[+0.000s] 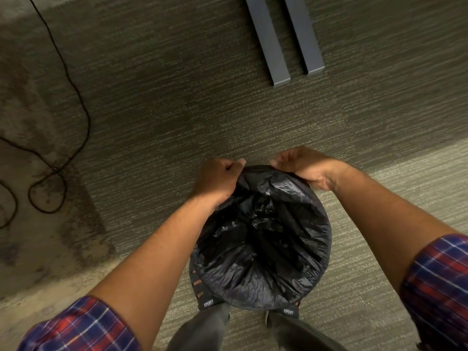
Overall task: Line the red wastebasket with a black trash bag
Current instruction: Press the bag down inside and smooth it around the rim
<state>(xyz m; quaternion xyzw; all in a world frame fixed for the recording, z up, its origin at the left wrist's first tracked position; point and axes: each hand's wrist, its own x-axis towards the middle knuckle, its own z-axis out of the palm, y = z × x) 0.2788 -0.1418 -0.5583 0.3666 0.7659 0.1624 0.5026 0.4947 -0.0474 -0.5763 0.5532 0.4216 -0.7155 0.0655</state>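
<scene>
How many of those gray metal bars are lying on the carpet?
2: a left bar and a right bar, side by side at the upper right, both running off the top edge.

The black trash bag (263, 231) I am holding is looking like thin plastic, crinkly and a bit shiny where light is hitting it. The floor (177, 110) is showing rough, ribbed carpet, dull and not shiny. Two grey bars (283, 39) are looking smooth, hard and matt. My rolled-up sleeves (83, 328) are looking like soft checked cloth. A thin black cord (76, 97) is looking smooth.
</scene>
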